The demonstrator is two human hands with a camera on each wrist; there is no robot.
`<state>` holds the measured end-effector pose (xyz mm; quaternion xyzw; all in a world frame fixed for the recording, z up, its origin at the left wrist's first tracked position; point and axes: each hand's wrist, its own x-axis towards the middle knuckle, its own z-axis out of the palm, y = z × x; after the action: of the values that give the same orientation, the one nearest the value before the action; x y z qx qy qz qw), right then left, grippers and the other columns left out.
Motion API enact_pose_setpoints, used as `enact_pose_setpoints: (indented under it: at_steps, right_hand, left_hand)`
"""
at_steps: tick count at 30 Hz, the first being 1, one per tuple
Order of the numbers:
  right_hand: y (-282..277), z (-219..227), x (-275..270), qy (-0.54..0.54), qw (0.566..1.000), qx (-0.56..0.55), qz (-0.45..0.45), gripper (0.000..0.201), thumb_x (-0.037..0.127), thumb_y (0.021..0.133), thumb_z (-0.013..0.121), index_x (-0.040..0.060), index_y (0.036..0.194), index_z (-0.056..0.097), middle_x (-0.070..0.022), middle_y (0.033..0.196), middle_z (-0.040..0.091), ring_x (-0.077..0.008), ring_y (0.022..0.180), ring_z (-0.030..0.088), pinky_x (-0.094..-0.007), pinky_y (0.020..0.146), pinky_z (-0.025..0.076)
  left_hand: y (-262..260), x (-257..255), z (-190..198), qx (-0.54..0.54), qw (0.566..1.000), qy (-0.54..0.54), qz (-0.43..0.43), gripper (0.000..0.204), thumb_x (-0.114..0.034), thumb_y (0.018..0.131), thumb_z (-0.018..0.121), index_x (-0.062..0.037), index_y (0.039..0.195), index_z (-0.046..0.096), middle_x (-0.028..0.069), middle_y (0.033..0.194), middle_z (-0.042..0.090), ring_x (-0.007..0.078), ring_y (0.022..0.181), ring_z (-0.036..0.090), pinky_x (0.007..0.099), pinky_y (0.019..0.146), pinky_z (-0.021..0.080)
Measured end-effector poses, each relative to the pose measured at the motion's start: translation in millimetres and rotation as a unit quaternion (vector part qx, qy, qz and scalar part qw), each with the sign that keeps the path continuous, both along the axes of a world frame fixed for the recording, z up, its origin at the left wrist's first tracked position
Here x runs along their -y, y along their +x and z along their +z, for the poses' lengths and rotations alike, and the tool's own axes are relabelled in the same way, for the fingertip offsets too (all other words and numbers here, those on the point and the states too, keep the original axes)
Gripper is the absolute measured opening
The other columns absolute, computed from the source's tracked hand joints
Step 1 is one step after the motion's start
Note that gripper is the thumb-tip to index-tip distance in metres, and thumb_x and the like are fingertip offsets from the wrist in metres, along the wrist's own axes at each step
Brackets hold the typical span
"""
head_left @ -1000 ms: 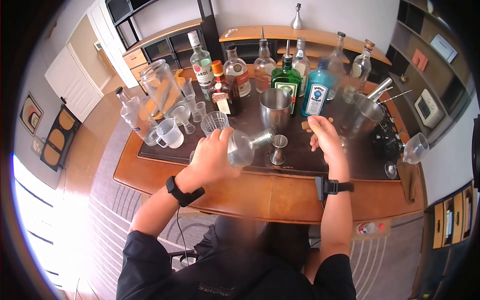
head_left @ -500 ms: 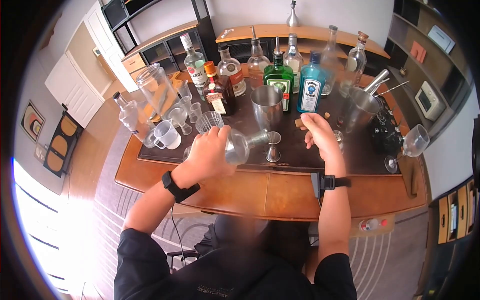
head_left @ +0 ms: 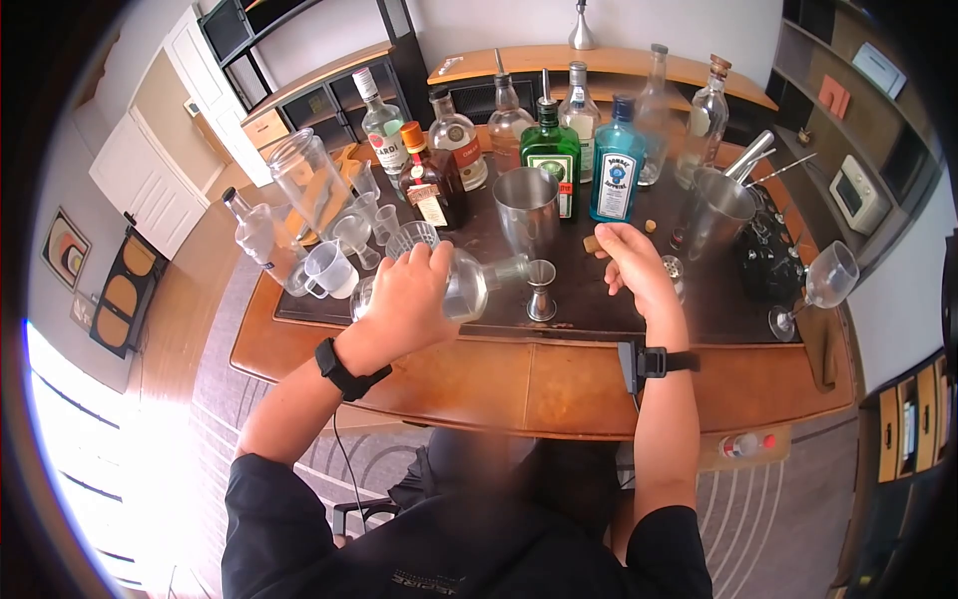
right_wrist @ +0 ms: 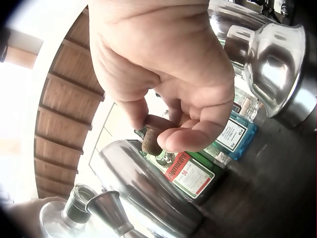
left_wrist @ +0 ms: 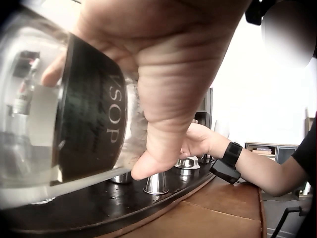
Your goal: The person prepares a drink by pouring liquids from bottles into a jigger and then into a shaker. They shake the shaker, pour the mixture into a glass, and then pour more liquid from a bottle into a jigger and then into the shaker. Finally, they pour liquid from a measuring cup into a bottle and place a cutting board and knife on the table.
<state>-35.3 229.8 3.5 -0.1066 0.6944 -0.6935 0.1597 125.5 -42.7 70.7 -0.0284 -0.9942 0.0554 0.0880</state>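
Fingers of the left hand [head_left: 407, 301] grip a round clear-glass bottle [head_left: 467, 288], neck pointing right, toward the silver hourglass-shaped metal jigger [head_left: 541, 292]; the right hand [head_left: 641, 272] pinches a brown cork stopper [right_wrist: 151, 142]

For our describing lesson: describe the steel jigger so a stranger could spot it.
On the desk, find the tall steel cup. Just in front, beside the tilted bottle, stands the jigger. Unlike the cup, it is small and pinched at the waist.
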Motion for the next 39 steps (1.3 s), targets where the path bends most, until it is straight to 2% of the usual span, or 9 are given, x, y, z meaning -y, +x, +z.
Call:
enact_pose_setpoints:
  at_steps: [9, 18, 27, 39]
  right_hand:
    - [-1.4, -2.8, -1.4, -0.005, 1.000, -0.001, 0.000, 0.051, 0.043, 0.100, 0.064, -0.0006, 0.125, 0.059, -0.0066, 0.096, 0.061, -0.0063, 0.057, 0.051, -0.0226, 0.045, 0.044]
    - [-2.5, -3.6, -1.4, -0.006, 1.000, 0.002, 0.002, 0.049, 0.042, 0.100, 0.064, -0.0002, 0.124, 0.059, -0.0058, 0.095, 0.060, -0.0056, 0.056, 0.050, -0.0224, 0.045, 0.044]
    - [-1.6, -2.1, -1.8, -0.007, 1.000, 0.005, 0.000, 0.048, 0.042, 0.100, 0.064, -0.0002, 0.124, 0.059, -0.0051, 0.093, 0.060, -0.0057, 0.057, 0.051, -0.0225, 0.045, 0.044]
    - [-2.2, -3.5, -2.7, -0.011, 1.000, 0.005, -0.001, 0.049, 0.042, 0.100, 0.065, -0.0004, 0.125, 0.058, -0.0046, 0.093, 0.059, -0.0059, 0.057, 0.051, -0.0225, 0.045, 0.044]
  left_hand:
    - [-4.5, -0.1, 2.8, -0.007, 0.999, -0.031, -0.007, 0.089, -0.024, 0.055, 0.087, -0.0029, 0.131, 0.047, 0.0144, 0.105, 0.059, 0.0335, 0.101, 0.063, 0.0455, 0.086, 0.049]
    - [-6.7, 0.6, 6.7, -0.030, 0.997, -0.068, -0.028, 0.088, -0.023, 0.054, 0.089, -0.0042, 0.129, 0.048, 0.0131, 0.102, 0.058, 0.0323, 0.097, 0.064, 0.0437, 0.083, 0.049]
    - [-7.8, -2.3, 16.8, -0.010, 0.995, -0.093, -0.026, 0.088, -0.022, 0.055, 0.089, -0.0040, 0.130, 0.048, 0.0134, 0.105, 0.057, 0.0312, 0.099, 0.063, 0.0421, 0.084, 0.049]
    - [-7.5, -1.7, 22.2, -0.023, 0.992, -0.115, -0.050, 0.087, -0.020, 0.053, 0.087, -0.0034, 0.129, 0.049, 0.0111, 0.098, 0.056, 0.0292, 0.092, 0.062, 0.0396, 0.077, 0.048]
